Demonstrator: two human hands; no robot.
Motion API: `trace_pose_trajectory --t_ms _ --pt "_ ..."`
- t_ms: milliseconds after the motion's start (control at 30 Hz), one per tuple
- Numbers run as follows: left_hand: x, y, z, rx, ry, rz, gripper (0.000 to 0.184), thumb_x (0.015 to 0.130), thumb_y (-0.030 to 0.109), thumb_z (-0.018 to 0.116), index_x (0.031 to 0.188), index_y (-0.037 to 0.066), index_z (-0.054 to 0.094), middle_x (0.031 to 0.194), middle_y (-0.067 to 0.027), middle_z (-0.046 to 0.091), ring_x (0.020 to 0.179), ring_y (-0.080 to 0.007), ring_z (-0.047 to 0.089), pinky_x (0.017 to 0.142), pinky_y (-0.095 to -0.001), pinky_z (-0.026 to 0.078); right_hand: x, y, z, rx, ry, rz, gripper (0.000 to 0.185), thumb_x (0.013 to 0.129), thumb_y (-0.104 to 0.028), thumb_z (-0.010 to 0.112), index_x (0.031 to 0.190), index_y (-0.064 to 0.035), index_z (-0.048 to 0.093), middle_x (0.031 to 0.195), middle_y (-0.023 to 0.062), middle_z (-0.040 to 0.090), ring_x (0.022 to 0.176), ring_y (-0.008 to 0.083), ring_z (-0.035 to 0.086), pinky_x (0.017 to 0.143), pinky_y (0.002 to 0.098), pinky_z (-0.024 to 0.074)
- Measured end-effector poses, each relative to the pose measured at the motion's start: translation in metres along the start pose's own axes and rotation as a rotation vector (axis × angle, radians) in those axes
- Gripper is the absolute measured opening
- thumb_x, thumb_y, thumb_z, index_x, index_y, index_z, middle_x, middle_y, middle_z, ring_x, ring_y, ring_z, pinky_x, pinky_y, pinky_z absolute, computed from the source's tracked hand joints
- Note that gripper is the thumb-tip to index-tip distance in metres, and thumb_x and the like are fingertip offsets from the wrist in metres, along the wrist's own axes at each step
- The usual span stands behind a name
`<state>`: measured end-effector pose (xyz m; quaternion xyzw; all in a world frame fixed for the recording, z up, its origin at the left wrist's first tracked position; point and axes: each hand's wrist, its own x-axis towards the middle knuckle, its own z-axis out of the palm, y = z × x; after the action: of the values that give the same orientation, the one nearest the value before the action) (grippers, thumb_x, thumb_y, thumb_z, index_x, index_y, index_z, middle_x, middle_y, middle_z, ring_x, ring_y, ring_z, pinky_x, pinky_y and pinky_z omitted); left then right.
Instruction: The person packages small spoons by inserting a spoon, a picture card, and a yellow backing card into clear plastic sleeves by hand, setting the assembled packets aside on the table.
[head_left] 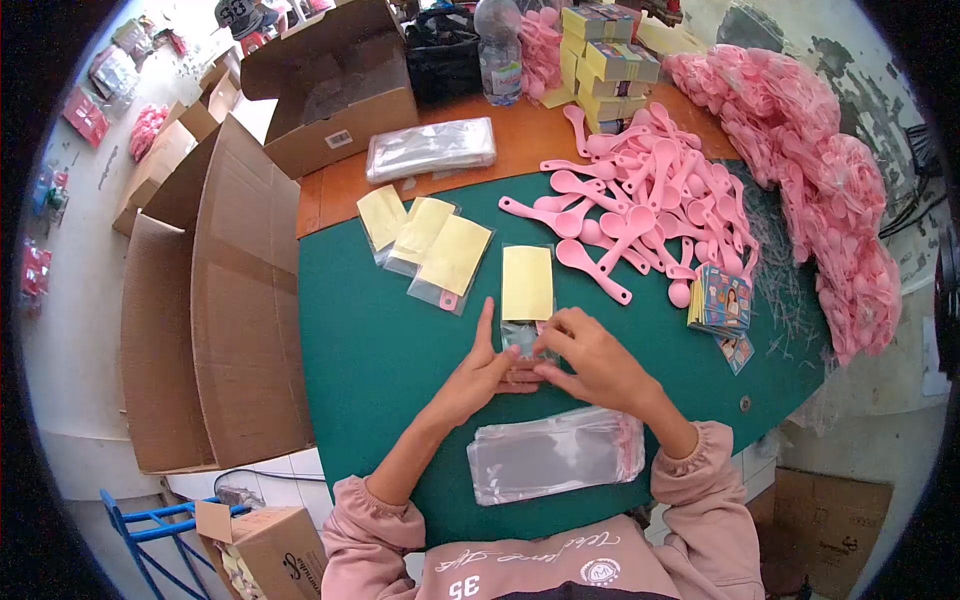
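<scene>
A clear plastic bag with a yellow card inside lies upright before me on the green table. My left hand grips its lower end, the thumb on top and fingers underneath, with the index finger stretched out. At the same end, my right hand pinches the bag's edge; its fingertips partly hide the spot. Below my hands rests a stack of clear plastic bags. To the upper left lie three filled bags with yellow cards, a bit of pink showing in the nearest.
A heap of pink spoons covers the table's right, beside a stack of printed cards. More clear bags, banded card stacks and a bottle stand behind. Open cardboard boxes border the left; bagged pink spoons the right.
</scene>
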<state>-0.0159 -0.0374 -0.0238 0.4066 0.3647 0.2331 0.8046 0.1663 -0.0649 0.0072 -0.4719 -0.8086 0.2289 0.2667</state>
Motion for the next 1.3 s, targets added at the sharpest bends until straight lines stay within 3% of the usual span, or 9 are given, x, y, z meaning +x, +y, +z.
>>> trace_pose_trajectory --t_ms 567,733,867,933,1000,1033,1100,1167,1300 --pt "0.005 -0.013 0.0 -0.02 0.019 -0.004 0.068 0.09 0.009 0.034 0.138 0.024 -0.012 0.101 -0.0141 0.055 0.087 -0.0209 0.059 0.081 -0.0348 0.049 -0.005 -0.007 0.021 -0.224 0.086 -0.163 0.02 0.064 -0.004 0.065 0.078 -0.0055 0.05 0.08 0.0079 0.045 0.078 0.0259 0.048 0.064 0.0353 0.0379" --pt "0.001 0.003 0.01 -0.061 0.115 0.115 0.066 0.088 0.001 0.031 0.138 0.022 -0.006 0.102 -0.0175 0.057 0.096 -0.024 0.059 0.08 -0.0323 0.05 -0.012 0.004 -0.029 0.412 -0.244 -0.092 0.013 0.075 -0.009 0.062 0.078 -0.0039 0.05 0.08 0.0062 0.048 0.072 0.0184 0.048 0.063 0.029 0.0393" --pt "0.003 -0.003 -0.002 0.066 -0.04 0.127 0.053 0.089 0.001 0.03 0.136 0.015 0.013 0.107 -0.0184 0.055 0.102 -0.0256 0.056 0.086 -0.0342 0.047 -0.052 0.064 -0.138 0.719 -0.025 0.322 0.013 0.075 -0.007 0.063 0.078 -0.0014 0.052 0.074 0.0038 0.054 0.071 0.0105 0.052 0.062 0.0253 0.0425" --pt "0.006 -0.001 -0.006 0.087 -0.168 0.064 0.032 0.092 0.005 0.027 0.123 0.007 0.037 0.111 -0.0172 0.055 0.106 -0.0212 0.053 0.091 -0.0311 0.043 -0.063 0.115 -0.186 0.406 0.354 0.399 0.007 0.073 -0.003 0.056 0.08 -0.0016 0.056 0.072 0.0027 0.055 0.066 0.015 0.052 0.061 0.0291 0.0439" --pt "0.01 -0.006 -0.01 0.119 -0.219 0.065 0.028 0.093 0.007 0.028 0.117 0.006 0.042 0.113 -0.0158 0.054 0.108 -0.0201 0.051 0.091 -0.0308 0.042 -0.13 0.236 -0.229 -1.11 0.379 0.769 0.015 0.072 -0.001 0.052 0.086 -0.0001 0.055 0.072 0.0058 0.057 0.064 0.0239 0.052 0.063 0.0322 0.0442" --pt "0.011 -0.007 -0.012 0.155 -0.269 0.063 0.025 0.093 0.008 0.03 0.111 0.004 0.047 0.115 -0.0143 0.053 0.109 -0.019 0.05 0.092 -0.0305 0.041 -0.123 0.221 -0.228 -1.111 0.382 0.759 0.015 0.072 -0.001 0.052 0.086 -0.0001 0.055 0.072 0.0058 0.057 0.064 0.0239 0.052 0.063 0.0322 0.0442" --pt "0.01 -0.004 -0.013 0.107 -0.299 0.079 0.025 0.094 0.01 0.031 0.11 0.003 0.048 0.116 -0.0132 0.053 0.11 -0.0188 0.049 0.092 -0.0302 0.041 -0.112 0.173 -0.211 -0.78 0.469 0.808 0.029 0.068 -0.002 0.054 0.097 0.0002 0.052 0.081 0.0114 0.056 0.074 0.0284 0.052 0.069 0.0344 0.0429" --pt "0.008 -0.004 -0.013 0.058 -0.33 0.078 0.024 0.094 0.011 0.032 0.109 0.003 0.049 0.116 -0.012 0.052 0.11 -0.0185 0.049 0.091 -0.0298 0.041 -0.056 0.094 -0.144 -0.305 0.524 0.29 0.046 0.066 -0.007 0.06 0.11 -0.0024 0.047 0.093 0.0138 0.051 0.086 0.0265 0.049 0.075 0.0356 0.0414" --pt "0.01 -0.002 -0.012 -0.045 -0.333 0.05 0.024 0.094 0.013 0.033 0.111 0.003 0.048 0.116 -0.0128 0.053 0.108 -0.0196 0.05 0.09 -0.0295 0.042 -0.014 0.017 -0.035 0.063 -0.068 0.123 0.052 0.064 -0.007 0.072 0.108 -0.0058 0.045 0.095 0.0093 0.042 0.086 0.0213 0.051 0.072 0.032 0.0444"
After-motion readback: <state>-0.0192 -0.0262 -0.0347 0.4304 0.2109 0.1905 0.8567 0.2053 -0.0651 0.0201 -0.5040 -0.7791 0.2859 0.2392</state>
